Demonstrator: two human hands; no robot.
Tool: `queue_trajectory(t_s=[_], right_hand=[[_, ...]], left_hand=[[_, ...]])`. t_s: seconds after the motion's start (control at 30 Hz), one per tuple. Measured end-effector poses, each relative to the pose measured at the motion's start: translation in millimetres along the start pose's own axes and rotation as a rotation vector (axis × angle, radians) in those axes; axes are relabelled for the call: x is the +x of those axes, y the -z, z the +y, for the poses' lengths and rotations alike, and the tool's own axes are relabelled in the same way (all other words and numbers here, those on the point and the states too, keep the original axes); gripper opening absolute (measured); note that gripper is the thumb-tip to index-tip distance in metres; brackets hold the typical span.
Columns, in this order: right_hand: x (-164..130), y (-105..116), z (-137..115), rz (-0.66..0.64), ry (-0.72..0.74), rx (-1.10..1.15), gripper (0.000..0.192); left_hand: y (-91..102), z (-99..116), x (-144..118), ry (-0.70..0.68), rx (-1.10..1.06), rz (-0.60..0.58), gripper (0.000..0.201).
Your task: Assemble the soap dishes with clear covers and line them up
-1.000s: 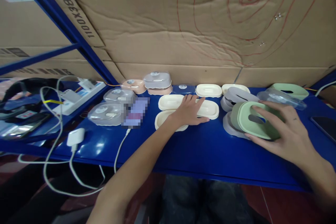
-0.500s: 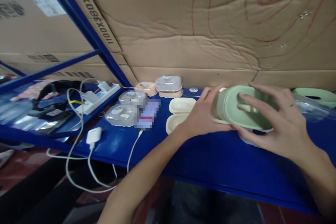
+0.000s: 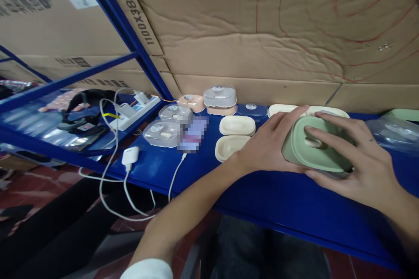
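A light green rounded box (image 3: 327,154) with a small handle on its top stands over the front right of the blue table, tilted slightly toward me. My left hand (image 3: 270,146) is wrapped around the box's left side. From the right, my right hand (image 3: 366,165) grips it, with fingers over the top and the thumb low at the front. The box's underside is hidden. Left of my left hand lie two shallow cream oval dishes, the rear dish (image 3: 237,125) and the front dish (image 3: 225,150), which my forearm partly covers. Further cream pieces (image 3: 329,111) lie behind my hands.
On the blue table (image 3: 262,209) stand several clear-lidded boxes (image 3: 163,134), a phone (image 3: 194,134) on a cable and a white charger (image 3: 130,155). A power strip (image 3: 139,113) and black headset (image 3: 81,117) lie left. Clear plastic (image 3: 393,133) is right; cardboard (image 3: 229,52) rises behind.
The camera view has shifted, so the table items appear farther right. Both hands still hold the green box, whose lid now sits level over the body instead of looking offset from it.
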State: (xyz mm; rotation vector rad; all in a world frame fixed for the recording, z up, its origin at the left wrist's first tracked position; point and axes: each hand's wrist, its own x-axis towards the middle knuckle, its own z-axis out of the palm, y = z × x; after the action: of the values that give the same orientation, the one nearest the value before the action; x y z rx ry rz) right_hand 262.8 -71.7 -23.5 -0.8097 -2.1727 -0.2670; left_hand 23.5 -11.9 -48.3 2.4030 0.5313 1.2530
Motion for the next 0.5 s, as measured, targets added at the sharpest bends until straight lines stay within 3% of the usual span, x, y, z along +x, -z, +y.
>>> queue_trajectory(t_s=[0.07,0.13,0.27,0.43,0.5], right_hand=[[0,1,-1,0.023,-0.090,0.062,0.064],[1,1,-3,0.128,-0.232,0.129,0.053],[3,0,-7,0.334,-0.516,0.313,0.046],[5,-2,-11,0.272,-1.142,0.751,0.060],[6,-4,-12,0.290,-1.269,0.907,0.065]], left_hand=[[0.3,3,-1,0.013,0.029,0.013,0.116],[1.9,8,-2,0.034,0.046,0.032,0.113],[4.2,13,-2,0.044,0.042,0.077,0.111],[-0.6,9,0,-0.041,-0.034,0.147,0.110],[-1.6,8,2,-0.045,-0.084,0.164,0.109]])
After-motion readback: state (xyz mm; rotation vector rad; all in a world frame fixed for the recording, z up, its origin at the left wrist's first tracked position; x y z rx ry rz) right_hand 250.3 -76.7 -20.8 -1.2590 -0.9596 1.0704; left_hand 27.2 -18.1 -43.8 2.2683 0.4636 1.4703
